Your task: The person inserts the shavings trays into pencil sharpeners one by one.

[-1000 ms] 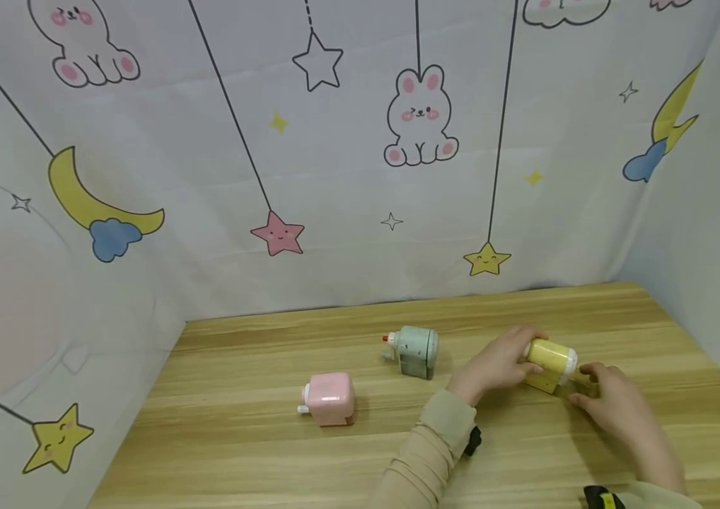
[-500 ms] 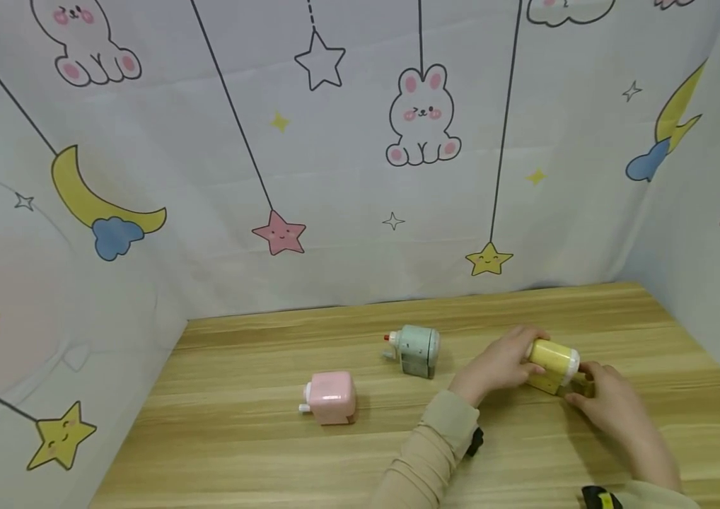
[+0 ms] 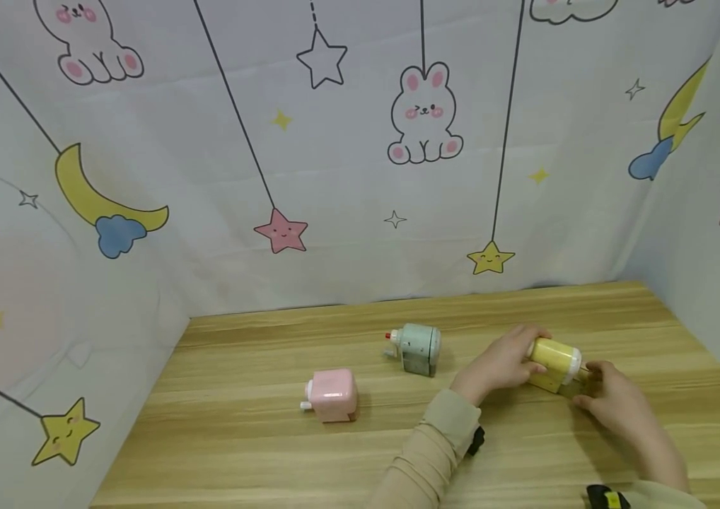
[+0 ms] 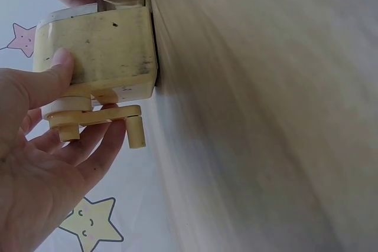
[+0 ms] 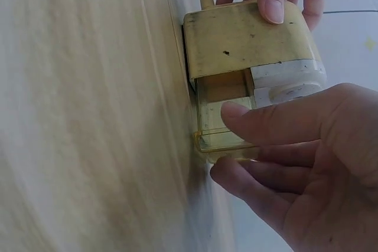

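A yellow hand-crank pencil sharpener (image 3: 554,359) stands on the table at the right, with dark marks on its casing. My left hand (image 3: 501,359) grips it from the crank side; in the left wrist view the thumb lies on the casing and the fingers curl behind the crank (image 4: 112,114). The clear shavings drawer (image 5: 227,140) sticks partly out of the opposite end. My right hand (image 3: 617,403) pinches that drawer, thumb on its near side and fingers around its outer end, as the right wrist view shows.
To the left on the wood-grain table (image 3: 239,452) stand a green pencil sharpener (image 3: 419,349) with a red-tipped part and a pink pencil sharpener (image 3: 332,396) with a white crank. A white cloth backdrop (image 3: 347,276) with cartoon prints borders the table at the back and sides.
My right hand has moved in to the drawer end of the yellow sharpener, then slightly back to the right. The left hand keeps its grip, and the other sharpeners stay put.
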A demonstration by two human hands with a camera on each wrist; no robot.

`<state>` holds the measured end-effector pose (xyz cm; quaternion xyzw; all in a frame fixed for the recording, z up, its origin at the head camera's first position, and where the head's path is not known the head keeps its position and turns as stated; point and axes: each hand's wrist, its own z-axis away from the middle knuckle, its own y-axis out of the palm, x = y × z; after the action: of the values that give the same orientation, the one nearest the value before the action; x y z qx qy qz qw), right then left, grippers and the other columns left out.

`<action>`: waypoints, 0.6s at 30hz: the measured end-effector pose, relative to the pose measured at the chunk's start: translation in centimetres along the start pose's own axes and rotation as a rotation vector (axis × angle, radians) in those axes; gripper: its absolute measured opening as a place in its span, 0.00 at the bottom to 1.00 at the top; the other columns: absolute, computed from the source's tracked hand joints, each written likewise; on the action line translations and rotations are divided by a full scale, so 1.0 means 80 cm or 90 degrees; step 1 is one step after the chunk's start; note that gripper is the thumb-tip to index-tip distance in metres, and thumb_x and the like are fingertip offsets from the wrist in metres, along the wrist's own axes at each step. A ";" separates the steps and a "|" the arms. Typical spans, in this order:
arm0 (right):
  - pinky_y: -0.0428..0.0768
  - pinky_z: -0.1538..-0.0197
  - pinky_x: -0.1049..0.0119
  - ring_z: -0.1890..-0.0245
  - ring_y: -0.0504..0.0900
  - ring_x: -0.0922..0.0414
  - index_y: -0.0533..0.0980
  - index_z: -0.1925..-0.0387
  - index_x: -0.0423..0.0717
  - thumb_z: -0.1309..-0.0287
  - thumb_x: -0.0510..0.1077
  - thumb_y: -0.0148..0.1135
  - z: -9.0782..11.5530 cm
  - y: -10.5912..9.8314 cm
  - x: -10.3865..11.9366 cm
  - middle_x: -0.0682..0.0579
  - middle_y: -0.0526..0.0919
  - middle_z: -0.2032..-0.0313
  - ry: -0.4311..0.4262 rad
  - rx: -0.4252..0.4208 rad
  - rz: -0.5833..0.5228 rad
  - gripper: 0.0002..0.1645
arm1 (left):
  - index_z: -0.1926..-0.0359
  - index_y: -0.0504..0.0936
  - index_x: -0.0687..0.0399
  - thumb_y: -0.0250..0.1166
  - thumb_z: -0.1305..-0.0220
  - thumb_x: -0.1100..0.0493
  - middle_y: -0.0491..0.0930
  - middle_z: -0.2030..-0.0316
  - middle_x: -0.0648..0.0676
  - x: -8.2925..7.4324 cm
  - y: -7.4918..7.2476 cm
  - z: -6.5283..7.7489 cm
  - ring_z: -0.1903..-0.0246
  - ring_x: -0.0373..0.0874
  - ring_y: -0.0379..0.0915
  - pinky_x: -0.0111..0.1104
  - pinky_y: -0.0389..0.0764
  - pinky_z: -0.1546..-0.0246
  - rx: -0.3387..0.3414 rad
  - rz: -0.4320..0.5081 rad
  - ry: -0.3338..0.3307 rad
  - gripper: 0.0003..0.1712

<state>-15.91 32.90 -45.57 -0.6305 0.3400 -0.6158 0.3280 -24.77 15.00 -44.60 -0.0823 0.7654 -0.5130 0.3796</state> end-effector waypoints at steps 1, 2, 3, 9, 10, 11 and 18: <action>0.67 0.55 0.30 0.55 0.66 0.27 0.57 0.47 0.19 0.57 0.43 0.66 0.000 0.000 0.000 0.18 0.67 0.52 0.002 0.000 -0.003 0.43 | 0.43 0.65 0.44 0.63 0.46 0.53 0.69 0.46 0.46 0.000 0.000 0.000 0.54 0.30 0.63 0.22 0.69 0.52 -0.001 0.000 0.000 0.29; 0.67 0.55 0.31 0.55 0.66 0.28 0.57 0.47 0.19 0.57 0.43 0.66 0.000 0.000 0.001 0.19 0.68 0.52 0.005 0.001 -0.007 0.43 | 0.43 0.65 0.44 0.63 0.46 0.53 0.69 0.46 0.46 0.000 0.000 0.000 0.54 0.30 0.63 0.22 0.69 0.53 -0.002 0.001 0.001 0.29; 0.67 0.55 0.31 0.55 0.67 0.28 0.57 0.47 0.19 0.56 0.43 0.66 0.000 0.000 0.001 0.19 0.68 0.53 0.007 0.003 -0.012 0.43 | 0.43 0.65 0.45 0.63 0.46 0.53 0.69 0.46 0.46 0.000 0.000 0.001 0.55 0.30 0.63 0.22 0.69 0.53 -0.003 0.002 0.001 0.29; 0.68 0.55 0.31 0.55 0.69 0.30 0.55 0.45 0.20 0.56 0.41 0.66 -0.002 0.000 0.002 0.19 0.68 0.52 0.011 0.011 -0.032 0.44 | 0.43 0.65 0.45 0.63 0.46 0.53 0.69 0.46 0.46 0.000 0.000 0.001 0.55 0.30 0.63 0.21 0.69 0.54 -0.005 0.003 0.001 0.29; 0.68 0.55 0.31 0.55 0.69 0.30 0.55 0.44 0.20 0.56 0.41 0.66 -0.001 0.000 0.003 0.19 0.68 0.52 0.011 0.011 -0.035 0.44 | 0.43 0.65 0.45 0.63 0.46 0.53 0.69 0.46 0.46 0.000 0.000 0.001 0.55 0.30 0.63 0.21 0.69 0.54 -0.005 0.002 0.001 0.29; 0.68 0.55 0.31 0.55 0.69 0.30 0.55 0.44 0.21 0.56 0.41 0.66 -0.002 0.001 0.003 0.19 0.68 0.52 0.012 0.010 -0.038 0.44 | 0.43 0.65 0.45 0.63 0.46 0.53 0.69 0.46 0.46 0.000 0.000 0.001 0.55 0.30 0.63 0.21 0.69 0.54 -0.005 0.001 0.000 0.29; 0.66 0.55 0.30 0.55 0.69 0.31 0.57 0.44 0.22 0.56 0.40 0.64 -0.001 0.006 0.004 0.21 0.68 0.51 0.024 -0.006 -0.062 0.42 | 0.44 0.65 0.45 0.63 0.46 0.53 0.69 0.47 0.46 -0.001 0.000 0.001 0.56 0.30 0.63 0.21 0.69 0.55 -0.006 -0.003 0.001 0.28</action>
<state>-15.99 32.33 -45.81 -0.6359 0.3183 -0.6413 0.2882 -24.65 14.98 -44.61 -0.0858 0.7680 -0.5101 0.3775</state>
